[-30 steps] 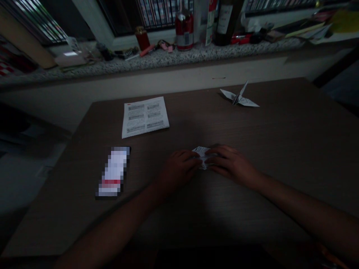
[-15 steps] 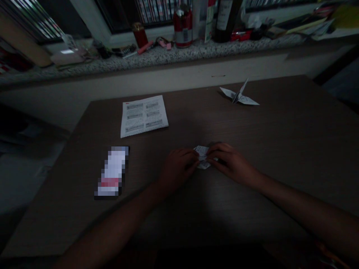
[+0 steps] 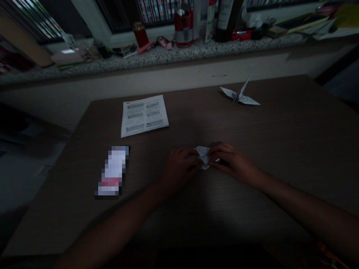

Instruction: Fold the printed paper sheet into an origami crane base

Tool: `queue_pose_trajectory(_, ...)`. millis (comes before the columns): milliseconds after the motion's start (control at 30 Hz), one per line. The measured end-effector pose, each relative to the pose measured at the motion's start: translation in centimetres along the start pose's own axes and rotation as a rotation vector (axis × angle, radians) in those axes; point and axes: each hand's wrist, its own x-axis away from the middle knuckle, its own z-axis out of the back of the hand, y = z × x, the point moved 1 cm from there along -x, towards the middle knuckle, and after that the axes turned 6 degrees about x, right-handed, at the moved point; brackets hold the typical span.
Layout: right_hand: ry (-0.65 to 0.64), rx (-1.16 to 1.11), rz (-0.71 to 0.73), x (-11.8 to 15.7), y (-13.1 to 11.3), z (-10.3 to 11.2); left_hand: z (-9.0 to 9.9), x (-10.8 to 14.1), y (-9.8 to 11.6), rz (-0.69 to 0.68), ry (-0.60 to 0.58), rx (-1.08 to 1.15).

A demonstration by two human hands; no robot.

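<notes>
A small piece of folded printed paper [image 3: 203, 151] lies at the middle of the dark wooden table [image 3: 266, 149], between my two hands. My left hand [image 3: 182, 164] pinches its left side, with thumb and fingers close together at the paper's lower left. On the opposite side my right hand [image 3: 228, 158] is closed on the paper's right edge, thumb low and fingers above. Fingertips cover both sides of the paper, so its full folded shape is hidden. Farther back on the right stands a folded paper crane [image 3: 238, 97] with its wings spread.
A folded printed sheet [image 3: 145, 116] lies at the back left of the table. Nearer me on the left is a phone [image 3: 112, 172], its screen blurred out. Behind the table, a granite windowsill [image 3: 168, 56] carries a red can [image 3: 183, 28], a dark bottle [image 3: 226, 20] and clutter.
My left thumb and fingers have shifted slightly right across the lower part of the folded paper, covering more of it. My right hand stays nearly in place.
</notes>
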Motion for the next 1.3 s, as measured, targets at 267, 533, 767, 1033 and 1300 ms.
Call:
queue_pose_trajectory(267, 0.004, 0.037, -0.018, -0.2, -0.3, -0.2, 0.2, -0.3, 0.4, 0.062, 0.019, 0.072)
queue_pose_trajectory(533, 0.038, 0.101, -0.018, 0.2, -0.5, -0.4, 0.2, -0.8, 0.4, 0.111, 0.018, 0.082)
queue_pose_trajectory(767, 0.028, 0.202, 0.083, 0.4, -0.5, -0.3, 0.0, -1.0, 0.6, 0.108, 0.029, 0.024)
queue_pose_trajectory(1033, 0.042, 0.231, 0.096, 0.4, -0.3, -0.3, 0.6, 0.6, 0.3, -0.162, -0.052, -0.163)
queue_pose_trajectory(1300, 0.031, 0.244, 0.098, 0.5, -0.3, -0.3, 1.2, 1.3, 0.1, -0.215, -0.148, -0.252)
